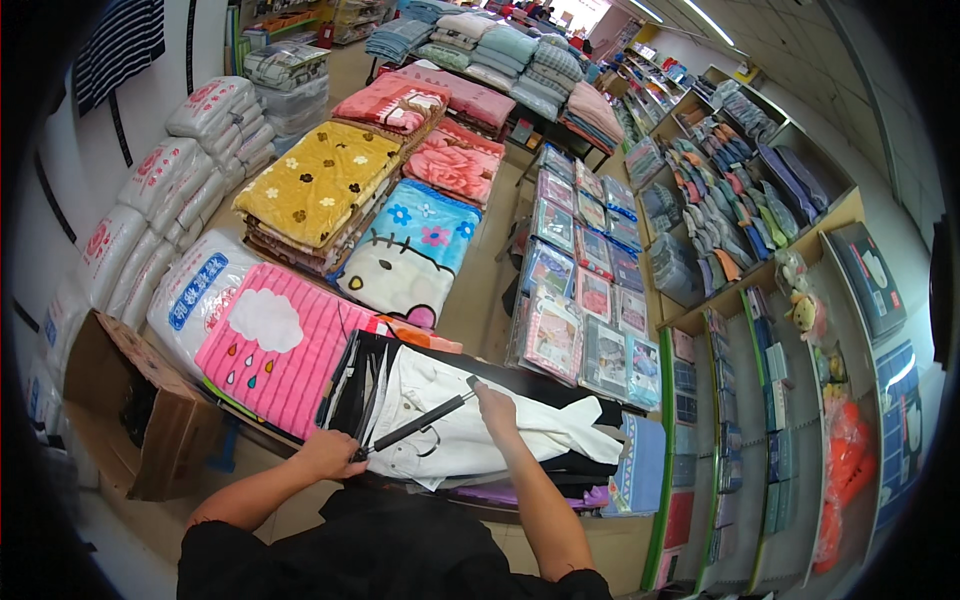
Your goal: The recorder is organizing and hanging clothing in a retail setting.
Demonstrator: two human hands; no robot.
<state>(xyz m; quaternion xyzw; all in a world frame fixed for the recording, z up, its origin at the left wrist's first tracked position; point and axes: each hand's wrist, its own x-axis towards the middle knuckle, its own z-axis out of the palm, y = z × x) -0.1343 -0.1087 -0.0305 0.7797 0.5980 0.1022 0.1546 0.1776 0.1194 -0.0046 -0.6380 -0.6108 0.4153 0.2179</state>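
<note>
White trousers [420, 394] lie across a stack of dark folded garments [375, 360] right before me. Above them I hold a black trouser hanger with a hook [420, 424], slanting up to the right. My left hand [330, 454] is closed on its lower left end, near the waist side of the trousers. My right hand [493, 405] grips the clip at the upper right end, over the white cloth. The hanger's metal hook hangs below the bar against the trousers.
Left of the garments lies a pink striped blanket [289, 345]; an open cardboard box [142, 405] stands beside it. Folded blankets [322, 184] are stacked farther ahead. Packaged goods [592, 285] cover a stand to the right, beside shelving [686, 450]. White wrapped bundles [165, 180] line the left wall.
</note>
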